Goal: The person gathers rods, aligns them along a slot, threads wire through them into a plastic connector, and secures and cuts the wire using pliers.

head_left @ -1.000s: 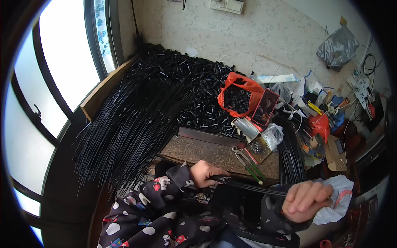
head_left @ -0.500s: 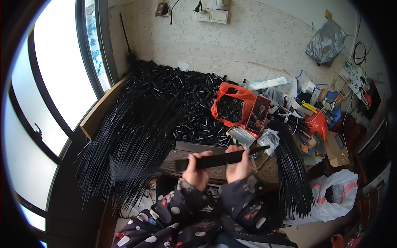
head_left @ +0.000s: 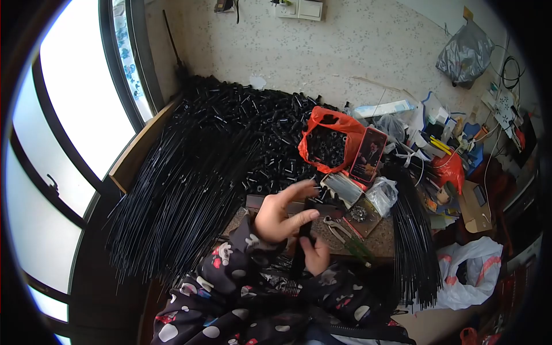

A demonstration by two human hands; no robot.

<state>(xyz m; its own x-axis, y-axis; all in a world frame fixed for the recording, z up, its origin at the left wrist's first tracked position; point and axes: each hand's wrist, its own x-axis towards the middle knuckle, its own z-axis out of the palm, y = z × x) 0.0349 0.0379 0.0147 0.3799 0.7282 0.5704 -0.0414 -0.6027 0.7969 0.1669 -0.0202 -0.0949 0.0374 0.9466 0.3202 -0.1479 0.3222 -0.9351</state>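
Observation:
A long black bundle of thin rods (head_left: 297, 261) stands roughly upright in front of my body, with its lower end near my lap. My right hand (head_left: 317, 256) is closed around its side. Just above, my left hand (head_left: 277, 217) is open, thumb and fingers spread apart beside the upper part of the bundle. Whether the left fingers touch it I cannot tell. A pair of pliers (head_left: 338, 230) lies on the tabletop (head_left: 376, 233) to the right of my hands, next to a thin red stick (head_left: 353, 226) and a heap of small metal parts (head_left: 358, 214).
Long black rods (head_left: 172, 201) cover the left side. Behind them is a heap of short black tubes (head_left: 270, 123). A red bag (head_left: 352, 123) of small dark parts stands beside a phone (head_left: 369, 152). More rods (head_left: 409, 241) hang over the right edge near a white bag (head_left: 466, 273).
The black bundle has swung from lying level across both hands to roughly upright. My left hand has opened and risen; my right hand has come lower and inward. The view has shifted slightly.

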